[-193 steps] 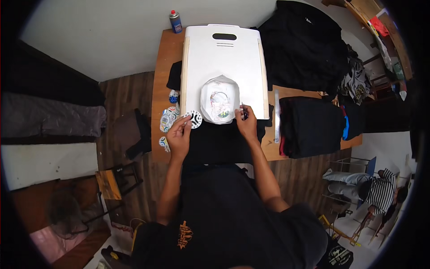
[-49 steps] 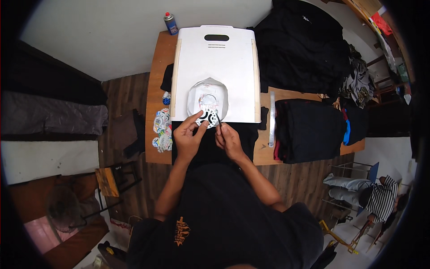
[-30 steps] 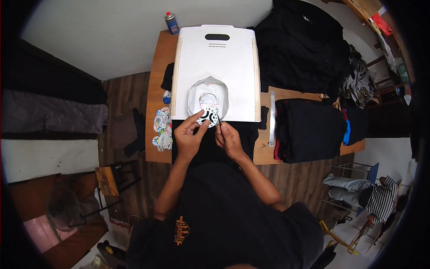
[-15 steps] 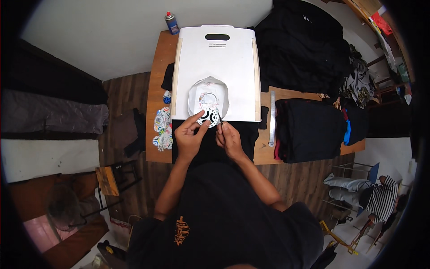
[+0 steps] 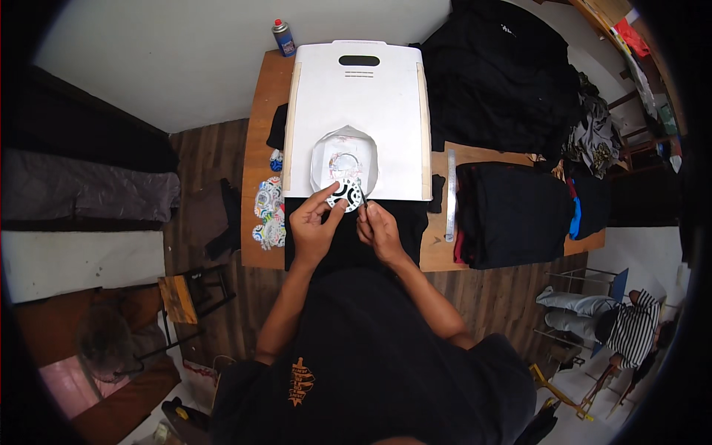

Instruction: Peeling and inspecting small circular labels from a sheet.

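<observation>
Far left of the tabletop [image 5: 259,148]: colourful round cutouts [image 5: 269,199] in a loose pile, spray can [image 5: 283,38] at the back corner. Your left hand [image 5: 311,224] has its fingers pinching the black-and-white disc [image 5: 343,194], held over the near rim of the white tray [image 5: 317,159], which sits on the white board [image 5: 356,100]. Your right hand [image 5: 381,231] has its fingers pinching a slim dark tool [image 5: 363,199] at the disc's right edge; contact unclear. Further right, metal ruler [image 5: 450,194], then folded black garments [image 5: 512,215].
</observation>
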